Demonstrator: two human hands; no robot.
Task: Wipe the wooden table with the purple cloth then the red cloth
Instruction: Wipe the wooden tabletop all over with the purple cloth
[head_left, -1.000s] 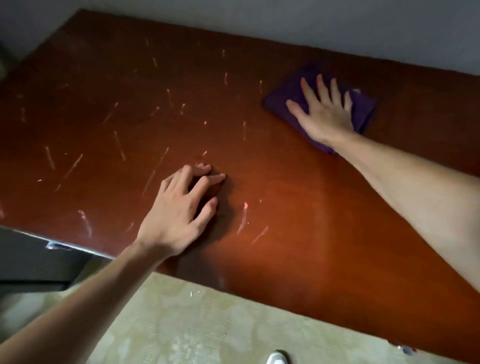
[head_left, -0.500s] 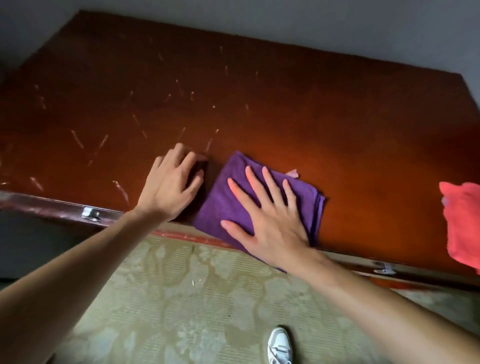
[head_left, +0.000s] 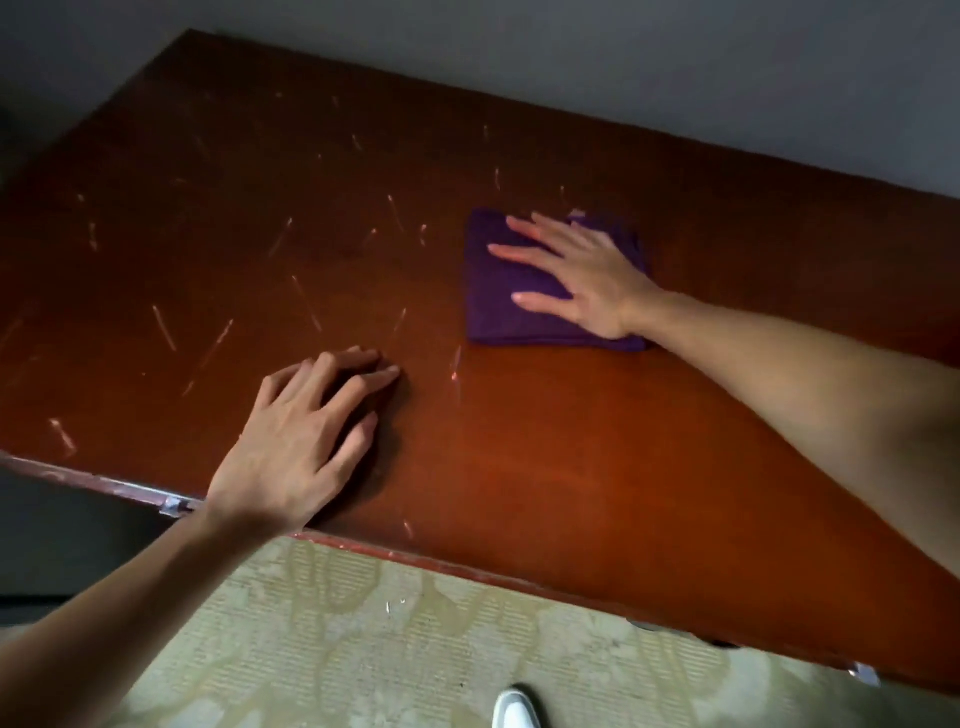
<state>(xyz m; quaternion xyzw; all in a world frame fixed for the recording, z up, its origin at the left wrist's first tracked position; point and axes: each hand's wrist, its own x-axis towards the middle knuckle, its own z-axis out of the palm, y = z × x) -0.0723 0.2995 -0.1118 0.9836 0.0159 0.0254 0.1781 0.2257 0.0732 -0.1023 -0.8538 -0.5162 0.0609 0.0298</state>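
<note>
Right hand (head_left: 587, 280) presses flat on purple cloth (head_left: 498, 301); left hand (head_left: 301, 441) rests loosely on table (head_left: 571, 467).

- You are in a room in a home, or maybe a hotel room. It is hard to say which.
- You stand at a big wooden table (head_left: 545, 467). Its top is shiny red-brown with lots of little pale scratches (head_left: 166, 332), so it looks well used.
- The floor has a soft carpet (head_left: 363, 649) in pale green and cream, with a leafy pattern. A carpet like that belongs in a living space, not a workshop.
- Behind the table is a plain grey wall (head_left: 571, 57).
- The tip of a white shoe (head_left: 514, 712) shows on the carpet.
</note>
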